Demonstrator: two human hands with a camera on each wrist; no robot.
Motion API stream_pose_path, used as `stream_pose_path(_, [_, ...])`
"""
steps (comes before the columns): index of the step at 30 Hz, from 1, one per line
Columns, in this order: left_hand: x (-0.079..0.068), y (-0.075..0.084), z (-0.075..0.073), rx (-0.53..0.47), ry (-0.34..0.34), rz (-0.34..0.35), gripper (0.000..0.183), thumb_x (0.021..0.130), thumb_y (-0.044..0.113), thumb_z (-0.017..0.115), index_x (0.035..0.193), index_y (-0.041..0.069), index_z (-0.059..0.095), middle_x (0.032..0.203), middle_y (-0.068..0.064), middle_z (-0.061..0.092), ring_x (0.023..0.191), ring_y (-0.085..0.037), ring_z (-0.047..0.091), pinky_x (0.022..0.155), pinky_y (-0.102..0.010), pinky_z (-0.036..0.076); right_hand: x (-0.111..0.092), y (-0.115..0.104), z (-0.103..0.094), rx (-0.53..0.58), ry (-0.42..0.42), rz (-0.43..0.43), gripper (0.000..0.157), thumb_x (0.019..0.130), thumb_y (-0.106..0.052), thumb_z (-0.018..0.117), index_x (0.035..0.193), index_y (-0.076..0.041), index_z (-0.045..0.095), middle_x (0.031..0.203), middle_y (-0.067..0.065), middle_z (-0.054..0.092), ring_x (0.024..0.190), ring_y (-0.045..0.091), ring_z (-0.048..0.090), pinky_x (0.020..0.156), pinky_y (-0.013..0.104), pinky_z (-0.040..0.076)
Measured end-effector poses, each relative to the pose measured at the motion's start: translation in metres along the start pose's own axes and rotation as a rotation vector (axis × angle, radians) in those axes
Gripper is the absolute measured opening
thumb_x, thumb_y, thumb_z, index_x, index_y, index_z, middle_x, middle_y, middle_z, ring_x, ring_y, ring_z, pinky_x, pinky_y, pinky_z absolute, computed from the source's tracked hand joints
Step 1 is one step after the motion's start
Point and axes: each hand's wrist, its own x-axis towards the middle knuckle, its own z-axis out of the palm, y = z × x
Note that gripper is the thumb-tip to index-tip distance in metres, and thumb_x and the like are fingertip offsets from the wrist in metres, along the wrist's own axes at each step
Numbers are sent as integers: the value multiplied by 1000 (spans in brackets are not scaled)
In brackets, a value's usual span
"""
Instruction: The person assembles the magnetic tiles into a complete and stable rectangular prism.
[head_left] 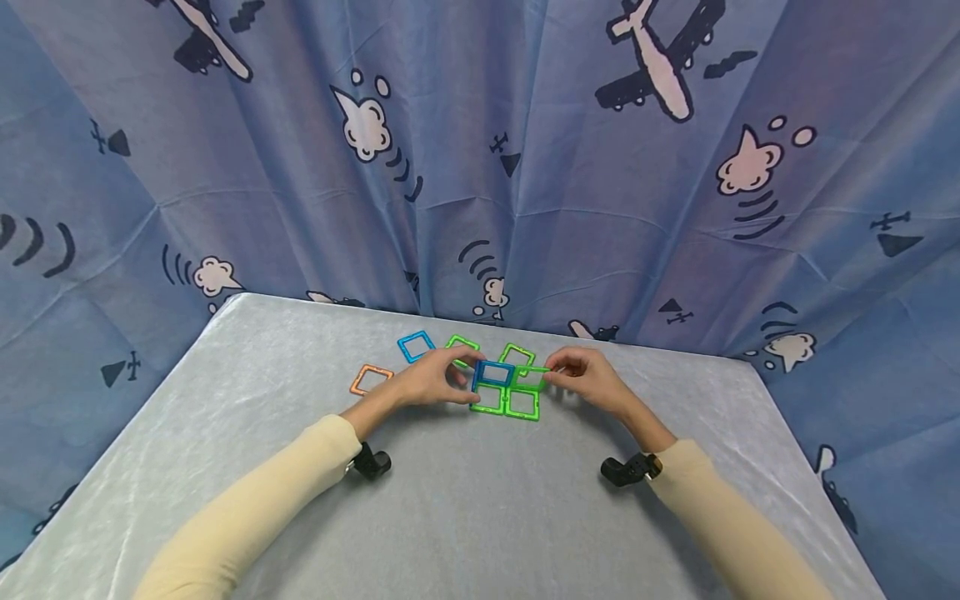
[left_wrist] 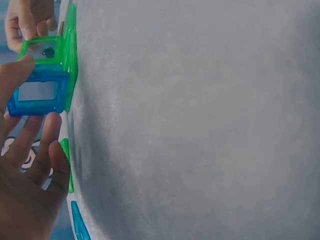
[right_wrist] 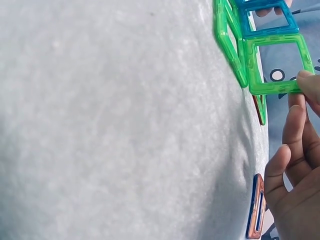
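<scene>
A left hand (head_left: 441, 377) grips a blue square frame (left_wrist: 39, 108) and a right hand (head_left: 590, 380) pinches a green frame (right_wrist: 274, 89), upright against flat green frames (head_left: 522, 416) on a pale surface (head_left: 480, 517) before a blue airplane-print curtain (head_left: 555, 208).

Plain cream left sleeve (head_left: 262, 504), matching right sleeve (head_left: 731, 517), black left wrist camera (head_left: 369, 463), black right wrist camera (head_left: 624, 472)

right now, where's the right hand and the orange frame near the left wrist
Right hand (head_left: 590, 379): head view, back of the hand.
Orange frame (head_left: 378, 369): head view, its upper edge.
</scene>
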Motion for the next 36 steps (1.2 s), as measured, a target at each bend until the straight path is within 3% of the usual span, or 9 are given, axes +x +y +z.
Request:
stream_pose_path(18, [-1,-2,2,-18,6,4,68,85,15,85,145,6,53,131,-12,61,99,-23,67,88,-35,52,-2,-3,4,-25,9,-12,15,93,-2,74,105,6,70,97,16,69,76,42,61,58,26,46])
stream_pose_path(25, [-2,-3,6,-33,17,11,73,84,11,86,147,5,50,134,-14,60,98,-18,69,88,-35,53,-2,-3,5,-62,-17,0,20,95,-3,73,111,7,69,99,17,70,78,45,62,57,27,45])
stream_pose_path(32, [-2,3,6,-23,16,-2,69,85,6,83,146,4,50,135,-17,59,98,-18,69,87,-36,54,-7,-23,8,-96,-16,-17,16,93,3,71,106,12,68,97,20,68,76,46,61,58,26,46])
stream_pose_path(36, [-2,5,4,-21,-10,-20,70,87,3,81,148,3,48,138,-18,57,100,-19,68,85,-32,54,-10,-28,10,-100,-20,-31,14,92,7,72,104,13,69,97,20,65,76,39,62,59,25,47])
